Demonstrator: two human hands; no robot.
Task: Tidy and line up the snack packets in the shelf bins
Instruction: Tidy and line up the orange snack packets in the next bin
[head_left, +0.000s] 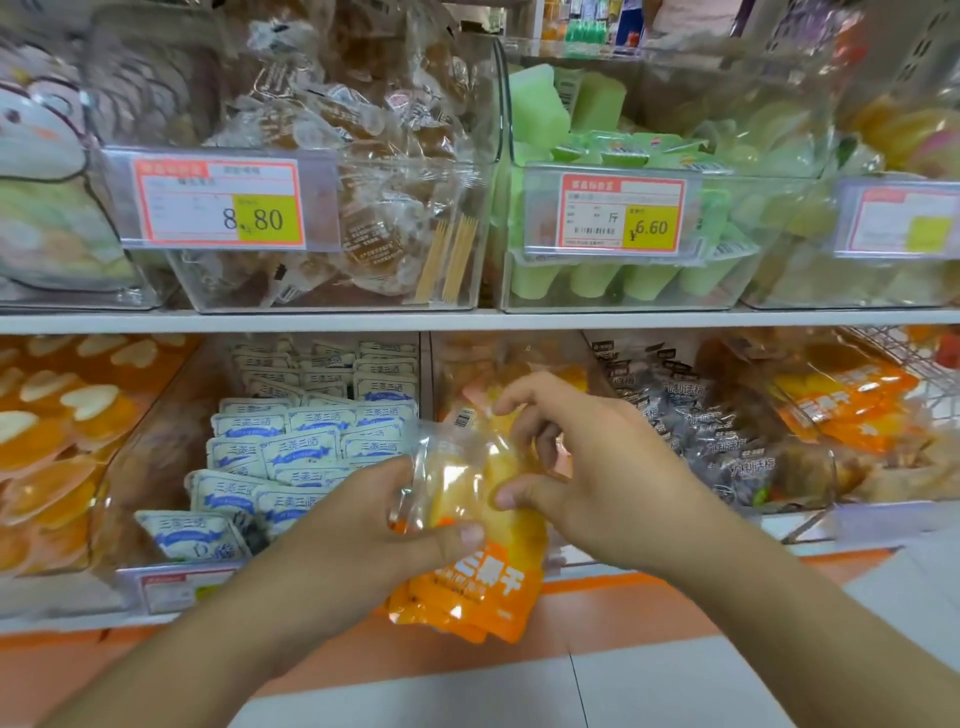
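A stack of orange snack packets (467, 582) is held in front of the lower shelf's middle bin (519, 358), which holds more of the same orange packets. My left hand (363, 525) grips the stack from the left, thumb across its front. My right hand (587, 467) pinches the top clear-and-orange packet between thumb and forefinger at the stack's right side. The lower ends of the packets hang below my hands.
Left of my hands a clear bin holds rows of white-and-blue packets (291, 447). To the right are a bin of dark packets (717, 441) and orange packets (852, 405). The upper shelf carries clear bins with brown snacks (363, 156), green jellies (623, 156) and price tags (218, 202).
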